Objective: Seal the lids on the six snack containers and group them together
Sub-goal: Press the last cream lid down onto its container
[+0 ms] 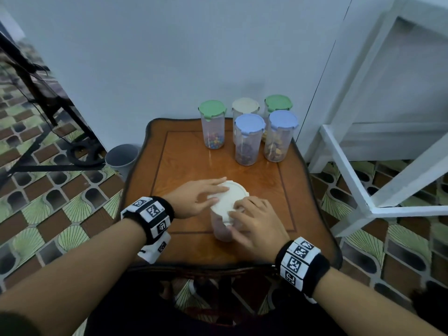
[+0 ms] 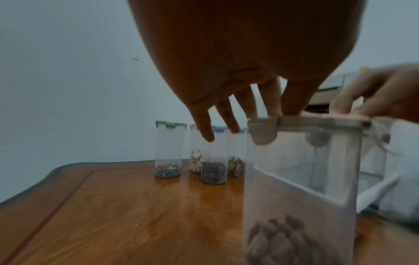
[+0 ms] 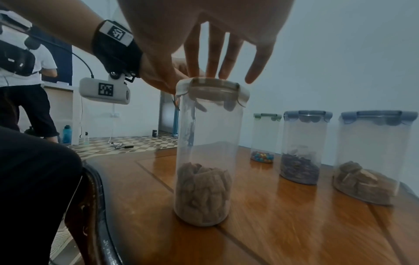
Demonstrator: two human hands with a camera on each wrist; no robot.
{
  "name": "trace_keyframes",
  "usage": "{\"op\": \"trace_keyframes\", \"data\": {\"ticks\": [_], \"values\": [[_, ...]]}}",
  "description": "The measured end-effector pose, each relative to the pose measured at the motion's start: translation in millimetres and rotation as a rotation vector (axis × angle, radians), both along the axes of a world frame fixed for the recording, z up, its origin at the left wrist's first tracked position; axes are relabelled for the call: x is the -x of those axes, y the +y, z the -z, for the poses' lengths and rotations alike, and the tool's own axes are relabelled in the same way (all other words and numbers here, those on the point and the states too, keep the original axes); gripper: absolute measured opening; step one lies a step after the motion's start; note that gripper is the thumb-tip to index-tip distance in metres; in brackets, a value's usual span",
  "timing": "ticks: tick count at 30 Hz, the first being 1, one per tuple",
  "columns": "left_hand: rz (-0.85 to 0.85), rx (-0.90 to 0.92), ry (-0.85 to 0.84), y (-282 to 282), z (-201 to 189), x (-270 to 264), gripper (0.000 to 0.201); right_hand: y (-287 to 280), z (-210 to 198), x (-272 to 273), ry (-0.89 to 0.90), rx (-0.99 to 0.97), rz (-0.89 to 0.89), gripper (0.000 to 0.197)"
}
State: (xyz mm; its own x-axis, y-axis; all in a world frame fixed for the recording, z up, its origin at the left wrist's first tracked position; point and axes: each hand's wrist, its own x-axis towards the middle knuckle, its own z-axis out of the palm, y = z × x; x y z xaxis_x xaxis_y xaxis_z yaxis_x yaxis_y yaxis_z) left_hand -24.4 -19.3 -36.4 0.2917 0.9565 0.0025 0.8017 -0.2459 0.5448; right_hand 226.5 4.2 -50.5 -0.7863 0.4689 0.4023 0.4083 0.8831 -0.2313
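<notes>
A clear jar (image 1: 219,230) with brown snacks stands near the front of the wooden table (image 1: 184,166); a white lid (image 1: 234,194) lies on top of it. My left hand (image 1: 206,196) lies flat on the lid's left half with straight fingers. My right hand (image 1: 252,214) rests its fingertips on the lid's near right edge, and its thumb touches the jar's side. The right wrist view shows the jar (image 3: 204,152), with straight fingers (image 3: 213,59) touching its lid (image 3: 215,86). Five lidded jars stand at the back: two green (image 1: 212,110), one white (image 1: 245,105), two blue (image 1: 249,123).
The back jars cluster at the table's far right, the left green one slightly apart. A grey bin (image 1: 121,157) stands on the floor left of the table, and a white frame (image 1: 363,178) stands close on the right. Another person (image 3: 22,89) stands behind on the left.
</notes>
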Motion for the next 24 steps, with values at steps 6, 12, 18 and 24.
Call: {"op": "trace_keyframes", "data": {"ticks": [6,12,18,24], "values": [[-0.262,-0.100,0.184,-13.5,-9.5,-20.5,0.031,11.5,-2.3,4.5,-0.083,-0.075,0.211,0.012],[-0.311,-0.306,0.086,-50.6,8.0,-41.1,0.029,28.6,-7.6,9.4,-0.193,0.062,0.173,0.041],[-0.160,-0.360,0.035,-58.3,22.5,-44.4,0.025,58.6,-11.8,28.5,-0.063,0.505,0.122,0.031],[-0.165,-0.396,0.034,-40.0,19.5,-41.5,0.024,60.7,-6.1,30.5,0.159,0.757,0.151,0.039]]}}
